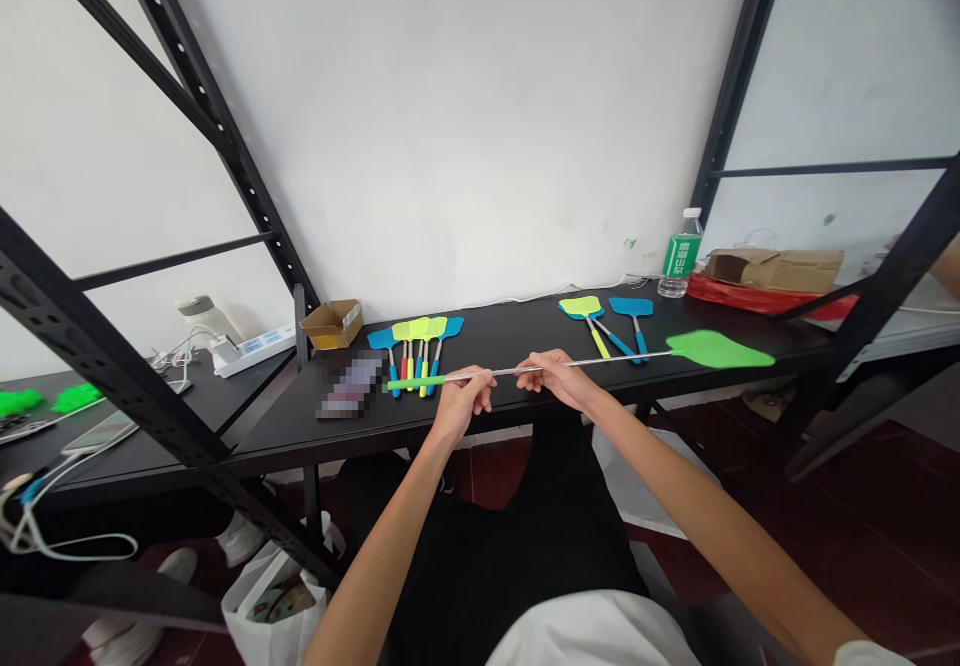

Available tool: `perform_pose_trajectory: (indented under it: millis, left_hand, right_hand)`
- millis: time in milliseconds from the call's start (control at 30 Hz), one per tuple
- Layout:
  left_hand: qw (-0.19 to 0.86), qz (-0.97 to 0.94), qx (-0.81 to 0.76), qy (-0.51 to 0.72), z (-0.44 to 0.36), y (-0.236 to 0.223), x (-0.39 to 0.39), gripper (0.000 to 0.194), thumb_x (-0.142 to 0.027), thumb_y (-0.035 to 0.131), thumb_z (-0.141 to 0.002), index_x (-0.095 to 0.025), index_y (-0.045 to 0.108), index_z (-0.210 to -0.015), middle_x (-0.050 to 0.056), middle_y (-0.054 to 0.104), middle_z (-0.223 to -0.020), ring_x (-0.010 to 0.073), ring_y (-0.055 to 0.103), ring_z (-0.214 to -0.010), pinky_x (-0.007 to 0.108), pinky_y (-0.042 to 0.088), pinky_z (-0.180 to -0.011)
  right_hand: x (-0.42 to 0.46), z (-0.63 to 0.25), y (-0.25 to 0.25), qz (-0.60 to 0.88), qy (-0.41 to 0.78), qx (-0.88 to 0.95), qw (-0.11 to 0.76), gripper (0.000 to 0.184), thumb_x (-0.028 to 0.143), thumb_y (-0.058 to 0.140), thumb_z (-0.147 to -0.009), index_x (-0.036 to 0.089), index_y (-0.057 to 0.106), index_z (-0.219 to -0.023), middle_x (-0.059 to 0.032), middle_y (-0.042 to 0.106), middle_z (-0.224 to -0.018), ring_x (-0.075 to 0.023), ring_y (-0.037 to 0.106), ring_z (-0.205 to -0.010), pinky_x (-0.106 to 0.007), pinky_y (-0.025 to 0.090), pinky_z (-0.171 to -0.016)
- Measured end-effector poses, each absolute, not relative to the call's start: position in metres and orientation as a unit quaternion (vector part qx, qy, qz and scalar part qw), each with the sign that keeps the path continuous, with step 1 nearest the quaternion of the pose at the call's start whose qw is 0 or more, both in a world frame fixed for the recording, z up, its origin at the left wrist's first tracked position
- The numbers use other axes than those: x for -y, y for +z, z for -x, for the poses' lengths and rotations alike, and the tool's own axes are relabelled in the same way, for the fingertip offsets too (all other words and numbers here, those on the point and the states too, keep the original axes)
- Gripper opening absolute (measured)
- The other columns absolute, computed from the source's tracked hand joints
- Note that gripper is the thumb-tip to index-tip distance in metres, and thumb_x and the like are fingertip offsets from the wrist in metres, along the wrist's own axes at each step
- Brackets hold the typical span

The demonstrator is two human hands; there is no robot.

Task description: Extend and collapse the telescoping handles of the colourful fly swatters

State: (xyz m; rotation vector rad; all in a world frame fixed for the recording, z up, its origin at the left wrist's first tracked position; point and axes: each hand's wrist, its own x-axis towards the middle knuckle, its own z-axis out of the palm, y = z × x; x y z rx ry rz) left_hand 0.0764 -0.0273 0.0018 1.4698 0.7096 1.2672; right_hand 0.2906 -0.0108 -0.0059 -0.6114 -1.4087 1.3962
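Note:
A green fly swatter [720, 349] with a long, thin metal rod stretches level across the front of the black table. Its paddle points right and its green handle left. My left hand [463, 401] pinches the rod just beside the handle. Further right along the same rod, my right hand [551, 376] grips it between thumb and fingers. Behind my left hand lie several short fly swatters [427, 328] with yellow and blue heads, fanned side by side. Beyond my right hand rests a smaller group of yellow and blue swatters [580, 307].
On the black table [277, 431] an open cardboard box [330, 324] stands at the back left, near a blurred-out flat object [352, 386]. A water bottle [680, 254] stands at the back right. Black metal shelf posts [247, 186] rise on both sides. A white bag [277, 596] sits below.

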Motion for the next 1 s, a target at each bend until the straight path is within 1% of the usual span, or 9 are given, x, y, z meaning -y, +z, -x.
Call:
perform_pose_trajectory:
  millis: [100, 233, 367, 567, 833, 1000]
  left_hand:
    - [0.491, -0.649, -0.289, 0.504, -0.0767, 0.0036, 0.0304, 0.021, -0.036, 0.066, -0.083, -0.016, 0.068, -0.078, -0.003, 0.053, -0.05, 0.0073, 0.044, -0.042, 0.02, 0.032, -0.042]
    - [0.48, -0.662, -0.295, 0.494, -0.0772, 0.006, 0.0326, 0.021, -0.037, 0.067, -0.083, -0.016, 0.068, -0.079, -0.003, 0.054, -0.051, 0.0081, 0.045, -0.042, 0.02, 0.03, -0.041]
    - [0.464, -0.678, -0.294, 0.489, -0.0775, 0.0062, 0.0331, 0.022, -0.037, 0.065, -0.084, -0.016, 0.068, -0.077, -0.003, 0.054, -0.05, 0.0079, 0.044, -0.042, 0.02, 0.029, -0.041]
    - [0.443, -0.694, -0.31, 0.475, -0.0784, 0.0048, 0.033, 0.034, -0.045, 0.062, -0.088, -0.015, 0.068, -0.074, -0.002, 0.054, -0.049, 0.0075, 0.042, -0.043, 0.02, 0.03, -0.044]
    - [0.447, -0.694, -0.307, 0.473, -0.0786, 0.0039, 0.0332, 0.036, -0.046, 0.061, -0.09, -0.015, 0.068, -0.074, -0.002, 0.053, -0.049, 0.0079, 0.042, -0.044, 0.021, 0.03, -0.044]
    - [0.445, -0.698, -0.306, 0.471, -0.0785, 0.0036, 0.033, 0.037, -0.047, 0.06, -0.091, -0.015, 0.068, -0.073, -0.002, 0.054, -0.049, 0.0077, 0.041, -0.043, 0.022, 0.03, -0.046]
  right_hand:
    - [0.0119, -0.2888, -0.0048, 0.262, 0.579, 0.579, 0.511, 0.048, 0.059, 0.061, -0.087, 0.014, 0.079, -0.08, -0.0111, 0.075, -0.07, -0.0159, 0.063, -0.059, -0.028, 0.04, -0.057]
    - [0.0148, -0.2872, -0.0021, 0.28, 0.557, 0.607, 0.494, 0.054, 0.06, 0.055, -0.09, 0.013, 0.08, -0.078, -0.0115, 0.074, -0.067, -0.016, 0.064, -0.06, -0.028, 0.039, -0.058]
    - [0.0162, -0.2864, -0.0017, 0.284, 0.535, 0.638, 0.475, 0.05, 0.056, 0.059, -0.09, 0.013, 0.08, -0.08, -0.0113, 0.074, -0.069, -0.016, 0.064, -0.061, -0.028, 0.039, -0.059]
    - [0.0153, -0.2875, -0.0032, 0.266, 0.529, 0.651, 0.475, 0.039, 0.049, 0.065, -0.088, 0.014, 0.079, -0.08, -0.0097, 0.075, -0.075, -0.0149, 0.062, -0.063, -0.027, 0.041, -0.06]
    - [0.0171, -0.2876, -0.0008, 0.266, 0.53, 0.649, 0.477, 0.035, 0.046, 0.066, -0.088, 0.014, 0.079, -0.078, -0.0094, 0.075, -0.074, -0.0147, 0.061, -0.062, -0.028, 0.042, -0.06]
    - [0.0186, -0.2871, 0.0006, 0.272, 0.531, 0.644, 0.478, 0.036, 0.047, 0.067, -0.086, 0.014, 0.078, -0.076, -0.0094, 0.074, -0.073, -0.0145, 0.06, -0.062, -0.028, 0.042, -0.06]
